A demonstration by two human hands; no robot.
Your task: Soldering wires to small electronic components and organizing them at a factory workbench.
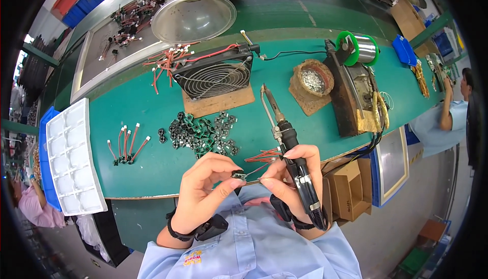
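Note:
Just beyond the table's near edge, my left hand point(203, 190) pinches a small black component with a green circuit board point(238, 175) between thumb and fingers. My right hand point(302, 169) is closed round a soldering iron point(291, 139), whose tip points up and away from me. The thumb and forefinger of that hand also pinch thin wire ends close to the component. A reddish wire point(256, 169) runs between the two hands; whether it touches the board is too small to tell. Loose red and black wires point(262, 156) lie at the edge behind my right hand.
A pile of small black and green components point(198, 132) lies mid-table; several wired ones point(127, 147) lie left. Behind stands a fan point(217, 75) on a wooden block. Right are a round solder-filled pot point(314, 78) and a solder spool point(365, 49). A white tray point(76, 164) borders the left.

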